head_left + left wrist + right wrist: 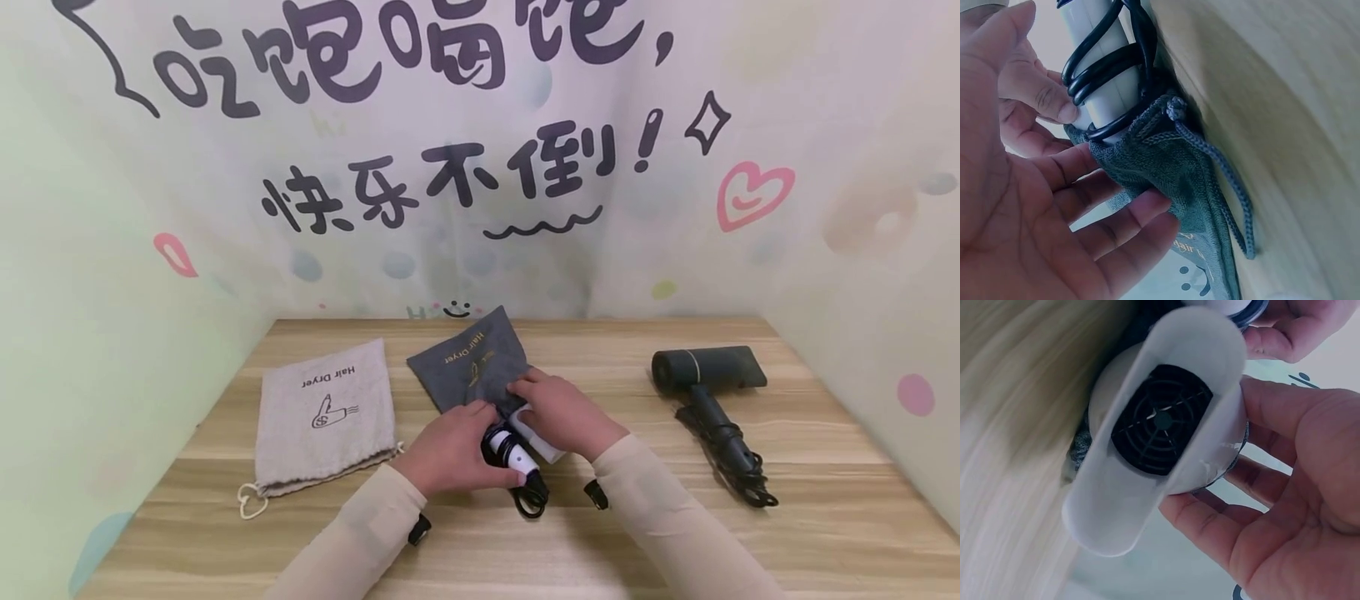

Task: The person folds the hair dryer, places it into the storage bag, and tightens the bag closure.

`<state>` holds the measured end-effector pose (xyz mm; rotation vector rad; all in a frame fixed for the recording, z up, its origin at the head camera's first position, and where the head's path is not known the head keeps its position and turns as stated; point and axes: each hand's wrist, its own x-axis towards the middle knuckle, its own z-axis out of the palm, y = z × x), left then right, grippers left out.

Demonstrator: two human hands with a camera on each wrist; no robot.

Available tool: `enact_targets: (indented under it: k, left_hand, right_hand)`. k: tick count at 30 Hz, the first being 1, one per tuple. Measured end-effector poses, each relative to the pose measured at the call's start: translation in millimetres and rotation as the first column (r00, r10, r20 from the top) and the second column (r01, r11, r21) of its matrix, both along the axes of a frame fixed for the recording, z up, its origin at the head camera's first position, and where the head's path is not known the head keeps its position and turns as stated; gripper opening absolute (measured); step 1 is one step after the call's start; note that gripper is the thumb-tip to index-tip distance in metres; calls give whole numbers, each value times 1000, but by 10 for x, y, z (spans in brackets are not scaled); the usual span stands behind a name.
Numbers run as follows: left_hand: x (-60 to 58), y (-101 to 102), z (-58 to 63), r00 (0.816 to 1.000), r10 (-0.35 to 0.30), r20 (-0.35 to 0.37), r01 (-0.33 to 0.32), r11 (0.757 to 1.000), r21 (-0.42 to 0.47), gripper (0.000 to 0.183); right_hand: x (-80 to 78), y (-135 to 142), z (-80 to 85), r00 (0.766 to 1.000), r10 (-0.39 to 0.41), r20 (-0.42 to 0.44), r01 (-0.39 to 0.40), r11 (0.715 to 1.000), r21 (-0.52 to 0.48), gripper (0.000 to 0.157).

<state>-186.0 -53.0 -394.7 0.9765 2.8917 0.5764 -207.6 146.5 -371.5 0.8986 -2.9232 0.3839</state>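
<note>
A white hair dryer (519, 457) with a black cord wound round its handle lies partly inside a dark grey drawstring pouch (468, 360). My left hand (453, 450) lies along the handle side. Its fingers touch the pouch's mouth in the left wrist view, and its thumb stands apart from the cloth. With its fingers and thumb, my right hand (564, 414) grips the pouch's edge around the dryer's head. The right wrist view shows the dryer's wide white nozzle (1107, 509) facing out of the pouch, its black grille visible. The head's far side is hidden in the cloth.
A light beige drawstring pouch (326, 417) lies flat at the left. On the right rests a dark grey hair dryer (708, 371) with its cord wrapped round the handle. A printed cloth (450, 250) hangs behind the wooden table (300, 533).
</note>
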Motion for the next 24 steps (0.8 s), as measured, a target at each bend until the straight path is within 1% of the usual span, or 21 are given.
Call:
enact_targets:
  k: [7, 11, 14, 18, 24]
  left_hand:
    - [-26, -6, -33, 999, -19, 39, 20, 1000, -20, 98]
    - [-21, -9, -25, 998, -17, 68, 21, 998, -57, 104]
    - [-24, -4, -11, 996, -29, 80, 35, 996, -82, 107]
    - [-44, -3, -16, 996, -48, 71, 55, 993, -101, 109]
    - [-99, -6, -47, 998, -34, 55, 42, 990, -137, 110]
  right_hand:
    - [-18, 0, -1, 999, -17, -40, 17, 1000, 11, 37]
    - [-9, -1, -10, 999, -27, -46, 28, 1000, 6, 37]
    - [-7, 2, -17, 998, -39, -49, 40, 999, 9, 38]
    - [-10, 1, -23, 997, -63, -50, 64, 998, 16, 39]
    - [-12, -13, -20, 994, -104, -44, 105, 994, 21, 43]
